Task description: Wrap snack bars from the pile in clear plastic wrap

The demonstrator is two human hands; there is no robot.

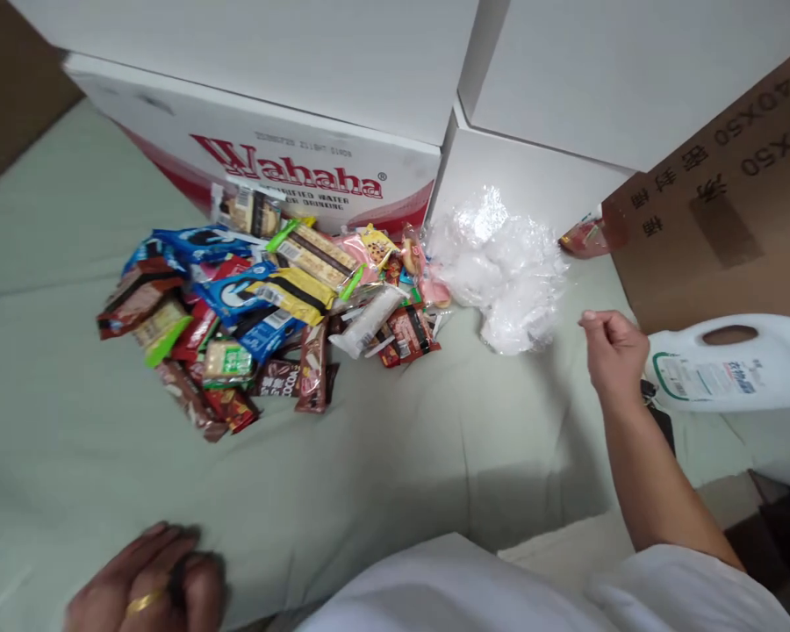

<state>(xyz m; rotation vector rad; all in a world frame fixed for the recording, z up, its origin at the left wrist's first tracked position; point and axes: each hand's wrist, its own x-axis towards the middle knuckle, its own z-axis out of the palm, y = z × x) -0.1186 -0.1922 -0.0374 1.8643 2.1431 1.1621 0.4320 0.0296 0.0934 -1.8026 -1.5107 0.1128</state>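
A: Right hand (611, 351) is up off the surface, grip curled in, thumb against the fingertips, nothing visible inside it

B: And what's closest to that grip?

A: Just to its left, the crumpled clear plastic wrap (504, 263), near but not touching. Behind the grip, on the far side, a brown cardboard box (717, 202) with printed characters, and a small red packet (583, 237) tucked at its corner. To the right of the grip, a white jug (730, 364) lying on its side, handle up

B: Left hand?

A: Left hand (148, 584) is low at the bottom edge, a gold ring showing, fingers bent over something dark; can't tell whether the grip is closed on it, it's blurred

B: Beyond that one?

A: Ahead of it, well apart, the heap of snack packets (263, 303) spread on the pale green sheet (53, 421): blue, yellow, brown and green wrappers piled over each other. Behind the heap stands a white Wahaha carton (290, 167), another white box (520, 171) beside it
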